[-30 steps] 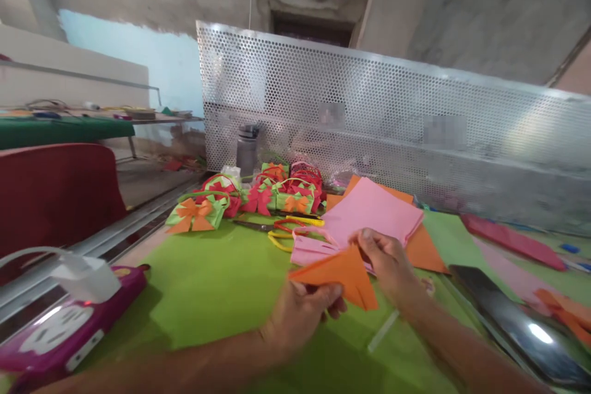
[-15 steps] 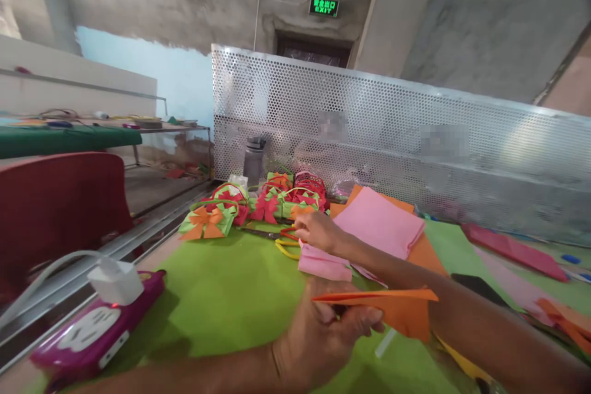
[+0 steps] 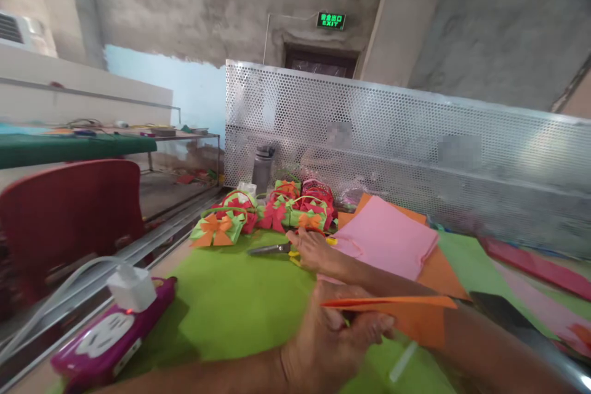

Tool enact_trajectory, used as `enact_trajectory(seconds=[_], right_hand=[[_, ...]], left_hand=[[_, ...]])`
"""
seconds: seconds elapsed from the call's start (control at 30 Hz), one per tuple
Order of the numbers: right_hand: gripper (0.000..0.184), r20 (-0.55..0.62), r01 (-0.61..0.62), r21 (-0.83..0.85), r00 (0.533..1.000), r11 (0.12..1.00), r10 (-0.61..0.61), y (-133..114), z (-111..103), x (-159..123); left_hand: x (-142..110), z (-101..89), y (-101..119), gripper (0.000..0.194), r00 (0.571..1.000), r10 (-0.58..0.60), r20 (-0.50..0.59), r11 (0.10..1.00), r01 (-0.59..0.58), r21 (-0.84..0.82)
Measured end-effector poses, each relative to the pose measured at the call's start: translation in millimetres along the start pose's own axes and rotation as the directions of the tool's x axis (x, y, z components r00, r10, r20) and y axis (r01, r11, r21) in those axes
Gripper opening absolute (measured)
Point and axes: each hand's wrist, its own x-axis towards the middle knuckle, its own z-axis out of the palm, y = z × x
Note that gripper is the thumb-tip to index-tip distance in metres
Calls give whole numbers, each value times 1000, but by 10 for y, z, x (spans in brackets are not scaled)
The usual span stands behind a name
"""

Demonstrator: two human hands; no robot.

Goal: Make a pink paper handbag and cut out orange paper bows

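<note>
My left hand [image 3: 337, 335] is closed on a folded piece of orange paper [image 3: 418, 317], pinched between thumb and fingers in the near middle. Farther off, my right hand [image 3: 311, 250] reaches across from the right and has its fingers around the handles of a pair of scissors [image 3: 269, 250]. The dark blades point left, low over the green sheet [image 3: 240, 295]; parts of the yellow and red handles show around the fingers. Pink paper sheets [image 3: 385, 237] lie just beyond my right forearm. Most of a smaller pink piece is hidden behind my arms.
Paper gift bags with bows [image 3: 217, 228] stand at the back, near a grey bottle [image 3: 263, 169]. A perforated metal screen [image 3: 392, 129] closes off the far edge. At left lies a purple power strip [image 3: 99, 345] with a white plug [image 3: 132, 286]. A white stick [image 3: 403, 361] lies near my left hand.
My right hand has closed around the scissors' handles and drawn slightly nearer, turning them a little. My left hand keeps the orange paper. The whole view has shifted slightly.
</note>
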Motion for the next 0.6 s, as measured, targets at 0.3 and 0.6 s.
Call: enact_trajectory(seconds=[0.3, 0.6], right_hand=[[29, -367, 28, 534, 908, 845, 201, 245, -497, 171], [41, -526, 274, 834, 656, 478, 542, 429, -1326, -203]], left_hand=[[12, -4, -8, 24, 997, -78, -24, 992, 76, -99], [257, -210, -37, 23, 914, -314, -257, 921, 227, -316]])
